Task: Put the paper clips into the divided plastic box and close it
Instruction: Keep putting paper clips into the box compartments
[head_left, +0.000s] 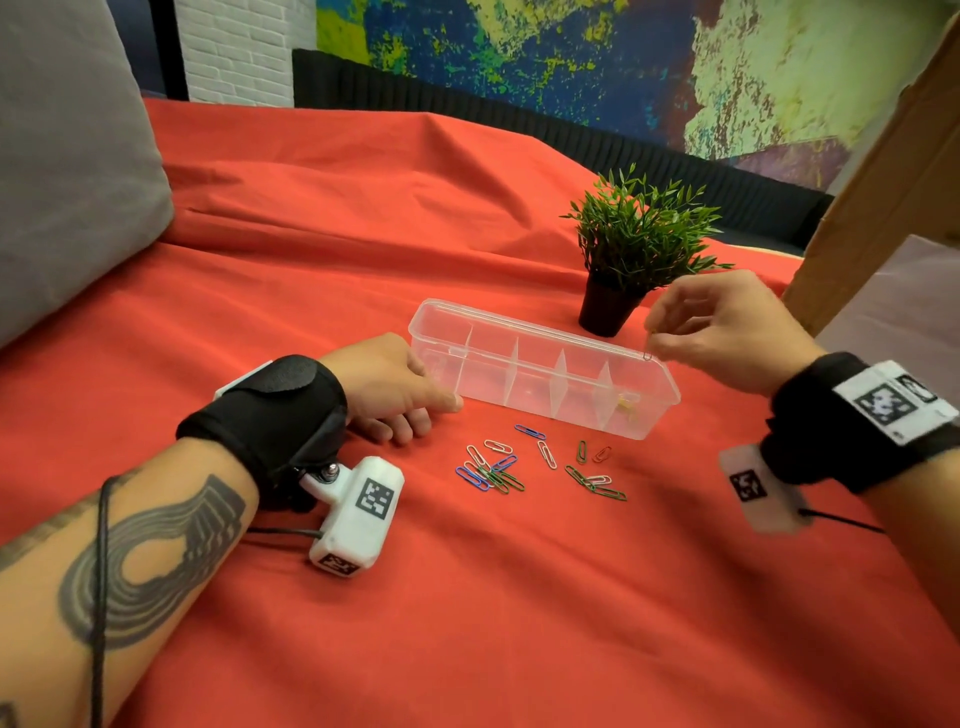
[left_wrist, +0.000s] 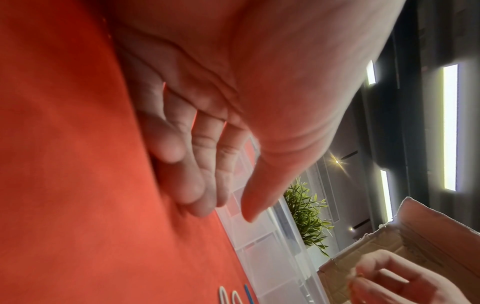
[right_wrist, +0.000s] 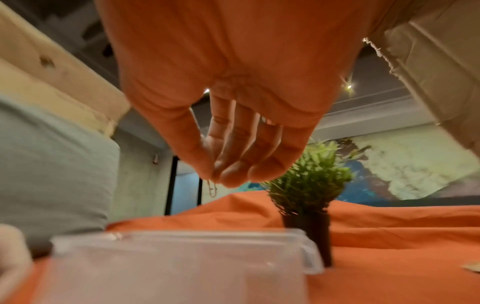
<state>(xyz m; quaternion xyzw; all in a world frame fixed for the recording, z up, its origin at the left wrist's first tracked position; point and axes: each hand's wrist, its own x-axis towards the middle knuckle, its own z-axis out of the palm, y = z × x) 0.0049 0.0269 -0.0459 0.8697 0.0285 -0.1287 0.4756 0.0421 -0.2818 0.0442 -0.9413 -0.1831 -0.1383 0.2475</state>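
Observation:
A clear divided plastic box (head_left: 519, 410) lies open on the red cloth, also seen in the left wrist view (left_wrist: 262, 253) and right wrist view (right_wrist: 182, 267). My left hand (head_left: 431, 382) holds its left end, thumb along the near wall, index finger at the end wall. My right hand (head_left: 655, 340) hovers over the box's right end and pinches a paper clip (head_left: 647, 347) that hangs down from thumb and fingertips (right_wrist: 212, 188). Something yellowish (head_left: 626, 405) lies in the rightmost compartment. Several coloured paper clips (head_left: 519, 465) are scattered on the cloth just in front of the box.
A small potted plant (head_left: 634, 244) stands right behind the box's right end. A grey cushion (head_left: 67, 156) fills the far left. A cardboard edge (head_left: 883, 182) slants down at the right. The red cloth (head_left: 467, 597) stretches toward me.

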